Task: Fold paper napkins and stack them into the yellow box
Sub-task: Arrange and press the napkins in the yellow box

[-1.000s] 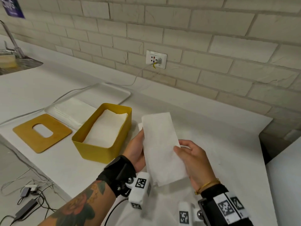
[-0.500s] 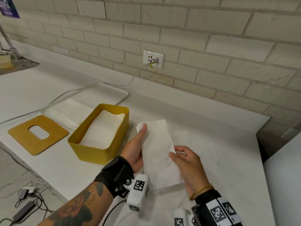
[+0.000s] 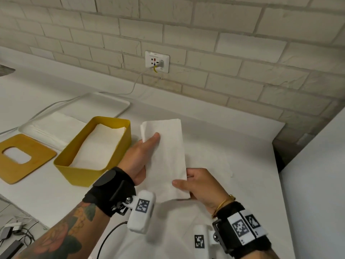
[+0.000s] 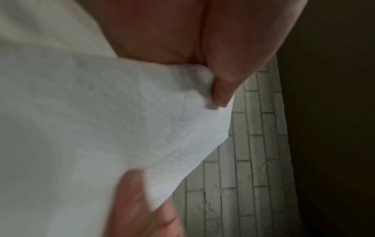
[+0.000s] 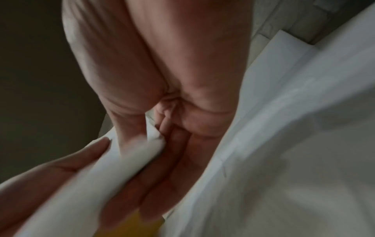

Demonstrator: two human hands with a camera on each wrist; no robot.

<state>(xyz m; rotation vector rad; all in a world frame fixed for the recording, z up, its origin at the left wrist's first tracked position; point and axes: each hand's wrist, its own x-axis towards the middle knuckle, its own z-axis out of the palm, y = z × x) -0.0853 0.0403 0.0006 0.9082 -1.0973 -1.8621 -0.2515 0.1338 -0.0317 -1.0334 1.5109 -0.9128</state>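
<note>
A folded white paper napkin hung above the white countertop, just right of the open yellow rectangular box – held by both hands. The left hand pinched its left edge, thumb on top; the right hand gripped its near right corner between thumb and curled fingers.

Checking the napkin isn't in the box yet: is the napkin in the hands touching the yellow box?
Apart. The head view shows bare white counter between the folded napkin, held by both hands, and the yellow box.
</note>
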